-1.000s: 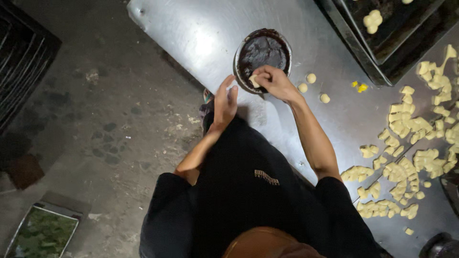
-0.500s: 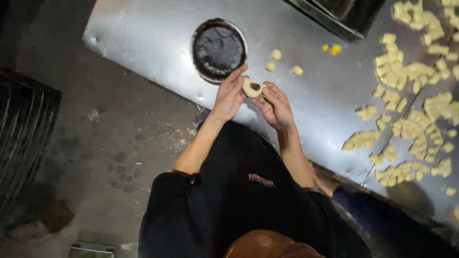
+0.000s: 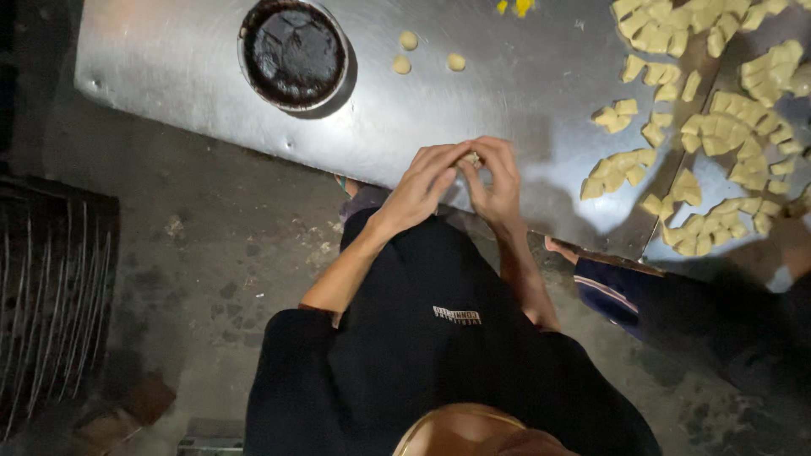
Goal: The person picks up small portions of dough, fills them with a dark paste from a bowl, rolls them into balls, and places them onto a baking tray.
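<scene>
Hands meet over the steel table [image 3: 186, 67]; left hand [image 3: 420, 187] and right hand [image 3: 497, 181] close together around a small dough piece [image 3: 470, 158]; dark bowl [image 3: 293, 52] well apart.

Single view, worn on the person's head, aimed steeply down along the black-shirted torso to the steel table [image 3: 194, 76] edge. The left hand [image 3: 418, 186] and right hand [image 3: 498, 181] sit mid-frame, fairly close. The table crosses the top at a tilt; the concrete floor [image 3: 203, 253] fills lower left. No second view.
</scene>
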